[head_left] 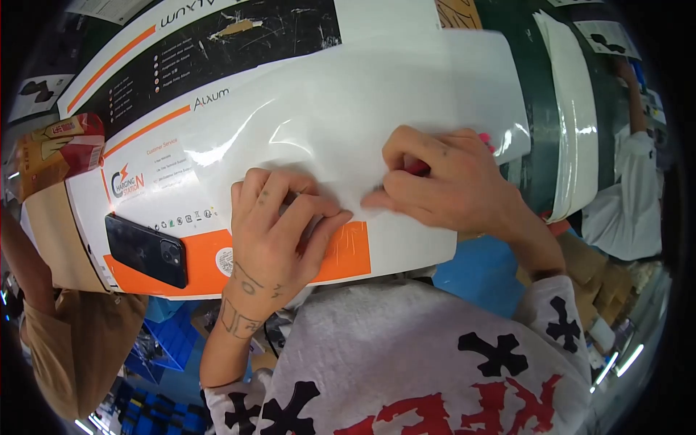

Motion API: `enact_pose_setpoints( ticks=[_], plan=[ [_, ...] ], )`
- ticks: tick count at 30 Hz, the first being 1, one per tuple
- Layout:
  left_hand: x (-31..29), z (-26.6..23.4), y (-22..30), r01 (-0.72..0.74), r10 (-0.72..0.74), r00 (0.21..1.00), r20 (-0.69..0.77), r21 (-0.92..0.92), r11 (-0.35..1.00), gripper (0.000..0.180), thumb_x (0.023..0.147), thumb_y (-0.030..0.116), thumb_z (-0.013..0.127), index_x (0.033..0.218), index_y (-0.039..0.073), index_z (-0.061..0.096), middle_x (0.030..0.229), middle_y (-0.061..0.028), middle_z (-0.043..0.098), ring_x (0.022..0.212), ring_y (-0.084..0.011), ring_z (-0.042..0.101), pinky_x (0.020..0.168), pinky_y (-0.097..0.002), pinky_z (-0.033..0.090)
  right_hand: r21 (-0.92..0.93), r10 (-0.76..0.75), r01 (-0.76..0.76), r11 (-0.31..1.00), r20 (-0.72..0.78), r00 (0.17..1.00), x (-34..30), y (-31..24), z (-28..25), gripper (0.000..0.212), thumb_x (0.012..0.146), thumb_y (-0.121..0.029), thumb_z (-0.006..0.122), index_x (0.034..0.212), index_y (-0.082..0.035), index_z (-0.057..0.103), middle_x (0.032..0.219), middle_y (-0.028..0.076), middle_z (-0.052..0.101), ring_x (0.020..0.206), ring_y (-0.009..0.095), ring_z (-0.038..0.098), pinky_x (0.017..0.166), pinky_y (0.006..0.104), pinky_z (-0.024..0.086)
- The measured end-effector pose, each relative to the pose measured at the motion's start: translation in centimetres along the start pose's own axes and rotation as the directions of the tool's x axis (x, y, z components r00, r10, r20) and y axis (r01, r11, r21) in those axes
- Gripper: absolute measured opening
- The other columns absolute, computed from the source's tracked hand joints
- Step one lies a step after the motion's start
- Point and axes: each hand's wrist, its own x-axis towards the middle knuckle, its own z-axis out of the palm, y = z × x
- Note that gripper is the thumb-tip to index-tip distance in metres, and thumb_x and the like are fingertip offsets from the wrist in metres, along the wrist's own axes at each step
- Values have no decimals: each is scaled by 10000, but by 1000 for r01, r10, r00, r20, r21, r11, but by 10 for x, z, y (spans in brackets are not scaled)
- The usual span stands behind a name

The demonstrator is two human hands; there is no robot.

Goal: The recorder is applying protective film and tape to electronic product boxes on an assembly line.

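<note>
A large glossy translucent sheet [319,109] lies over a white printed board with orange and black areas [159,170]. My left hand [279,232] rests low on it, thumb and index finger pinched together near the sheet's lower part. What sits in that pinch, if anything, is too small to make out. To its right, my right hand [446,177] is curled with its thumb pointing toward the left fingertips. A small red object [417,167] shows between its fingers, mostly hidden; a pink bit also peeks out behind the knuckles.
A dark phone [146,250] lies at the board's lower left. Behind it stands a red and yellow package [61,152]. A white glossy strip [573,123] rests on the dark green surface at right. Other people are at both sides; a bare arm [25,250] shows at left.
</note>
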Motion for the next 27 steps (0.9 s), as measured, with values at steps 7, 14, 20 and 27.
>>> enact_pose_setpoints(
  ticks=[7, 14, 20, 27],
  plan=[
    [25, -15, 19, 239, -248, 965, 81, -652, 720, 418, 793, -44, 818, 1120, 51, 575, 938, -43, 677, 849, -173, 601, 842, -313, 463, 391, 9, 60, 918, -172, 985, 5, 6, -16, 324, 737, -133, 925, 846, -90, 623, 873, 20, 593, 601, 126, 453, 551, 245, 390],
    [68, -23, 29, 356, -332, 926, 182, -715, 601, 520, 795, -88, 778, 1196, 50, 478, 834, -18, 647, 785, -112, 572, 727, -250, 450, 459, 229, -200, 866, -8, 973, 10, 16, -46, 254, 806, -53, 861, 917, -85, 635, 886, 28, 610, 665, 134, 503, 613, 231, 415],
    [111, -52, 18, 189, -238, 971, 25, -690, 699, 488, 786, -23, 803, 1182, 42, 526, 802, 13, 586, 738, -94, 505, 685, -229, 400, 274, 282, -185, 944, -375, 883, 22, 55, -90, 113, 915, -18, 714, 995, -65, 651, 850, 23, 605, 699, 119, 518, 641, 233, 415],
    [317, -92, 21, 1, -59, 996, -72, -626, 780, 242, 965, 329, 709, 913, 94, 683, 850, -1, 597, 785, -94, 497, 724, -270, 393, 102, 258, -284, 953, -763, 592, 102, 170, -236, 364, 1064, -372, 597, 955, -27, 641, 835, 42, 657, 627, 108, 467, 590, 250, 392]
  ],
)
